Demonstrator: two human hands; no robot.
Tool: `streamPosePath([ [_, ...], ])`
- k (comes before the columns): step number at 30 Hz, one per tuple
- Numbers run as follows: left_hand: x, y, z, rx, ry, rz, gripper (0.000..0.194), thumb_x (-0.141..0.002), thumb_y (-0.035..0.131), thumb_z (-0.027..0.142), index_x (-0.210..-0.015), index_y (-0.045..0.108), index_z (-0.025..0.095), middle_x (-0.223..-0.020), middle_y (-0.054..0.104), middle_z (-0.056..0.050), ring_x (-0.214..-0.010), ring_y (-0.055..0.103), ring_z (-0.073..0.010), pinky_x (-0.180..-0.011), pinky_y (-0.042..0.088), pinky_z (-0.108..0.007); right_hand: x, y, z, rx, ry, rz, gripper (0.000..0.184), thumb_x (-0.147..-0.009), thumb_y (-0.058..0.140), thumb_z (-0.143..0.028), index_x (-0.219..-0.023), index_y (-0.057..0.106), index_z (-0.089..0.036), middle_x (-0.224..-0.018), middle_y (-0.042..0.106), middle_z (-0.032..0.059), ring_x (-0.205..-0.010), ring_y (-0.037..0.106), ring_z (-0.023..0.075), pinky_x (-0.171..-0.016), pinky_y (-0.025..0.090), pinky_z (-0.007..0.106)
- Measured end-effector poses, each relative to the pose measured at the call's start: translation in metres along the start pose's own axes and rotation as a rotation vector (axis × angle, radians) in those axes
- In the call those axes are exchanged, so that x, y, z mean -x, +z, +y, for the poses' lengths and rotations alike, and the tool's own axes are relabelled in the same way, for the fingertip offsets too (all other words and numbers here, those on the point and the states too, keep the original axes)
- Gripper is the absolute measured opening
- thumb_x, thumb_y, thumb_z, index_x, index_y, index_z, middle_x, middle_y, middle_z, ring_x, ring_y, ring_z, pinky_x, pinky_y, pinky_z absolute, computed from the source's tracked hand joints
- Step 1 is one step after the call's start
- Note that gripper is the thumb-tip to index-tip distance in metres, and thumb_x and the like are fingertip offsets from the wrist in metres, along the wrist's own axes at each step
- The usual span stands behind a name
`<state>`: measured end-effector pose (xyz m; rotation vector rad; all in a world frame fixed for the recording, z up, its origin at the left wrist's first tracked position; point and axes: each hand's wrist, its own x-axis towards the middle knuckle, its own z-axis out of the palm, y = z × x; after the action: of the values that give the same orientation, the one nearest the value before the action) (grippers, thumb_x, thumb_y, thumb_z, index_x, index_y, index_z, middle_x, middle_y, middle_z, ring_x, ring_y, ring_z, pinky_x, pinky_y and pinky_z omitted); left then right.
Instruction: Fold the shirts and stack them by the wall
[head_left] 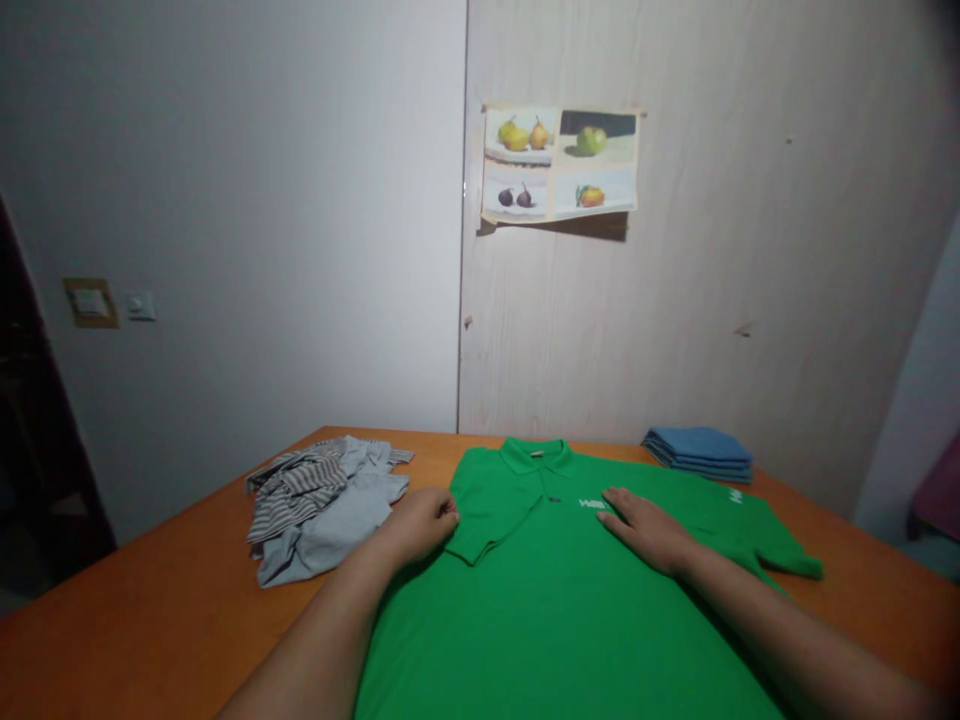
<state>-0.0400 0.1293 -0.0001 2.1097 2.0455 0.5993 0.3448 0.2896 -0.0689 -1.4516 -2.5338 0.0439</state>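
A green polo shirt (570, 610) lies front side up, collar toward the wall, with white lettering on the chest. Its left sleeve, as I see it, is folded inward over the front, while the other sleeve (780, 550) stretches out to the right. At the folded left edge, my left hand (422, 525) is closed, its curled fingers pinching the cloth there; the fingertips are partly hidden. My right hand (649, 530) rests open on the chest beside the lettering, fingers stretched out.
Left of the shirt, a loose heap of grey and striped clothes (322, 510) lies on the orange table (172, 610). A folded stack of blue cloth (697, 455) sits at the back right. Behind the table is a wall with a fruit poster (559, 165).
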Motion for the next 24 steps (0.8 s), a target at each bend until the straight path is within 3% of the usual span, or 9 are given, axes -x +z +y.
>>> streamPosePath([
  [6, -0.017, -0.006, 0.001, -0.090, 0.004, 0.062, 0.022, -0.088, 0.050, 0.023, -0.093, 0.071, 0.019, -0.100, 0.073, -0.008, -0.097, 0.063, -0.0218, -0.082, 0.043, -0.027, 0.000, 0.002, -0.005, -0.033, 0.001, 0.019, 0.080, -0.094, 0.028, -0.070, -0.148, 0.045, -0.012, -0.155, 0.040, 0.0163, -0.145, 0.034, 0.0313, -0.117, 0.027, 0.048],
  [11, -0.049, -0.004, 0.007, -0.156, 0.022, 0.063, 0.032, -0.094, 0.044, 0.024, -0.115, 0.068, 0.019, -0.121, 0.070, -0.010, -0.116, 0.059, -0.0213, -0.100, 0.039, -0.028, 0.001, 0.000, -0.011, -0.060, 0.005, 0.036, 0.078, -0.095, 0.029, -0.068, -0.147, 0.047, -0.013, -0.155, 0.040, 0.0165, -0.145, 0.033, 0.0315, -0.117, 0.026, 0.048],
  [17, -0.082, 0.025, 0.005, -0.203, -0.049, 0.045, 0.044, -0.099, 0.030, 0.027, -0.135, 0.055, 0.017, -0.142, 0.058, -0.012, -0.131, 0.052, -0.0187, -0.108, 0.035, -0.029, 0.002, -0.002, -0.015, -0.093, 0.012, 0.037, 0.076, -0.095, 0.031, -0.066, -0.147, 0.047, -0.014, -0.155, 0.040, 0.0168, -0.145, 0.032, 0.0319, -0.118, 0.024, 0.050],
  [21, -0.087, 0.051, 0.004, -0.236, -0.090, -0.036, 0.057, -0.097, 0.037, 0.044, -0.143, 0.045, 0.011, -0.156, 0.039, -0.019, -0.146, 0.034, -0.0255, -0.115, 0.028, -0.038, 0.003, -0.003, -0.016, -0.093, 0.024, 0.034, 0.076, -0.095, 0.030, -0.067, -0.148, 0.045, -0.015, -0.155, 0.039, 0.0159, -0.146, 0.031, 0.0310, -0.118, 0.022, 0.050],
  [24, -0.088, 0.054, 0.005, -0.253, -0.111, -0.083, 0.068, -0.092, 0.042, 0.059, -0.141, 0.047, 0.012, -0.156, 0.037, -0.022, -0.147, 0.031, -0.0331, -0.113, 0.030, -0.047, 0.004, -0.004, -0.018, -0.085, 0.028, 0.021, 0.078, -0.095, 0.028, -0.068, -0.149, 0.044, -0.014, -0.157, 0.037, 0.0158, -0.146, 0.030, 0.0310, -0.118, 0.021, 0.049],
])
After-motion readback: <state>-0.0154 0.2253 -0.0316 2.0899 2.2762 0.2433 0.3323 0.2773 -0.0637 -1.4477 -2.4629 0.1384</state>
